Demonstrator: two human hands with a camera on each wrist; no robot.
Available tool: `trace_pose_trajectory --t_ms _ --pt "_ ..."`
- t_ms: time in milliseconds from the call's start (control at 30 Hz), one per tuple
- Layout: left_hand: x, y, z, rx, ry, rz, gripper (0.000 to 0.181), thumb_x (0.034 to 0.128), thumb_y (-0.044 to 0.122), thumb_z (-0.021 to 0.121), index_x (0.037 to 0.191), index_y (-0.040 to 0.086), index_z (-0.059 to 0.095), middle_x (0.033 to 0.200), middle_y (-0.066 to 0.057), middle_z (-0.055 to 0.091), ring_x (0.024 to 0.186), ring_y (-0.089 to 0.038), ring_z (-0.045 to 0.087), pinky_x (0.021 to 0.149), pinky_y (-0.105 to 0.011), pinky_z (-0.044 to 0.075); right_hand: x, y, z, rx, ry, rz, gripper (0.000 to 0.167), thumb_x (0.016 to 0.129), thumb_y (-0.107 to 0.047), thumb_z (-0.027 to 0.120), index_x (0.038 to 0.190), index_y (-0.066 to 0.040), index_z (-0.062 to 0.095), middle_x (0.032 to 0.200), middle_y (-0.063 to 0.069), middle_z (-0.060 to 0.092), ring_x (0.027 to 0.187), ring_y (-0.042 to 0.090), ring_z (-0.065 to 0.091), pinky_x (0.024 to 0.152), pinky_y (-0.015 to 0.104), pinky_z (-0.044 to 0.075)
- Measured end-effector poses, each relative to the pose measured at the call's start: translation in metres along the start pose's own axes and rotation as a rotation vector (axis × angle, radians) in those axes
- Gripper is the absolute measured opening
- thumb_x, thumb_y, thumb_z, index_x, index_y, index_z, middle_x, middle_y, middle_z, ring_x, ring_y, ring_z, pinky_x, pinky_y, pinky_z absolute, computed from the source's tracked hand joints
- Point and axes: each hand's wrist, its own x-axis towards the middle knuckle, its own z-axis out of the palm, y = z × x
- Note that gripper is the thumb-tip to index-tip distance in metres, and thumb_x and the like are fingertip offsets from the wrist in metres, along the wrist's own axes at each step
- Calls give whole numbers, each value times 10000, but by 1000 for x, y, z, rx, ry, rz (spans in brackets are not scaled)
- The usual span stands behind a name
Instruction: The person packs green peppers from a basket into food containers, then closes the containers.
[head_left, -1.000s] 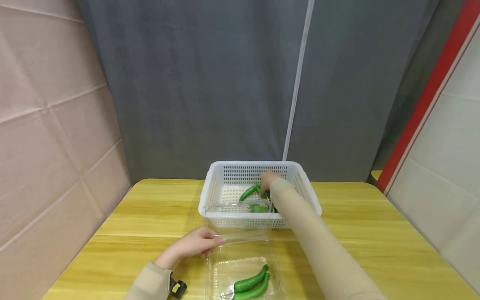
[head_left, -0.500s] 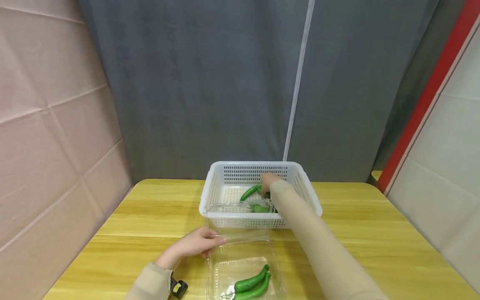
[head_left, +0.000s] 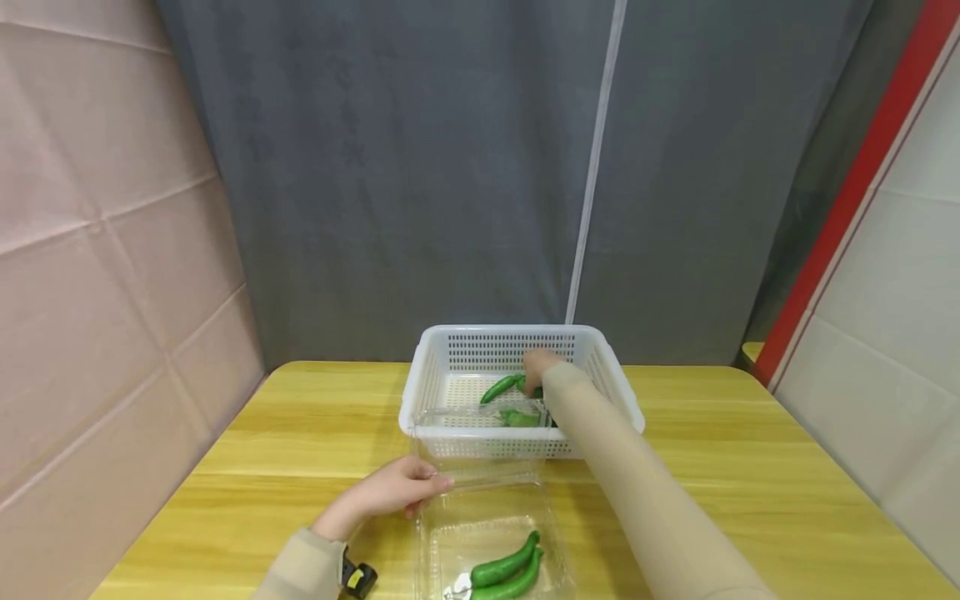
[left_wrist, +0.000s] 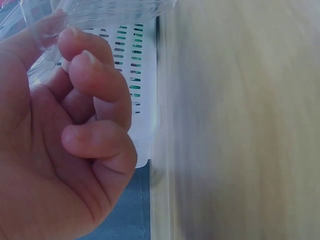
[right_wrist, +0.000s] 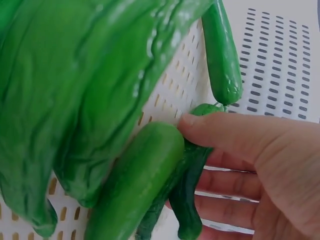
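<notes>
A yellow wooden table (head_left: 300, 433) with streaky grain and rounded far corners is the landmark. Behind the table hangs a dark grey curtain (head_left: 405, 167), with a thin pale strip (head_left: 596, 158) running down it at a slant to just behind the table's far edge. Along the table's left side stands a pale pink cloth (head_left: 105, 283), creased into large squares. Along the table's right side is a whitish panel (head_left: 892, 358), bordered by a slanting red band (head_left: 862, 167). Just beyond the table's far right corner shows a small patch of yellow wood (head_left: 753, 349).
</notes>
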Motion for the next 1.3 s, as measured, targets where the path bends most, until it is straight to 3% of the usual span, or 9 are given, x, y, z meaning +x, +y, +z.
trace_pose_trajectory --t_ms 133,400,833,1133,1300 --pt "0 -1 0 6 4 5 434 985 359 565 637 115 472 522 40 452 460 -110 418 494 -216 382 1 0 2 -17 2 10 367 668 -149 877 930 -57 638 876 53 617 810 210 589 760 390 517" --pt "-2 -2 0 4 11 6 419 981 351 573 647 115 483 525 41 461 458 -112 423 484 -213 382 0 -1 3 -12 12 9 333 663 -107 866 904 -67 640 857 54 616 791 208 585 749 377 514" --pt "2 -2 -1 3 -2 23 417 985 350 566 647 120 482 528 52 459 457 -102 422 479 -209 382 0 8 -3 -11 1 19 405 651 -185 863 972 -91 634 925 58 643 822 227 592 720 420 507" --pt "3 -2 -2 11 0 25 409 984 346 568 652 123 487 529 55 460 458 -110 422 470 -208 371 -2 18 -10 19 43 14 221 749 -169 754 889 -89 603 833 45 593 706 197 491 628 352 416" --pt "4 -2 -2 8 4 17 404 983 337 571 649 127 485 531 49 460 458 -104 418 467 -203 366 -6 22 -15 40 18 28 190 771 -139 731 843 -88 563 767 36 523 654 182 438 596 337 397"
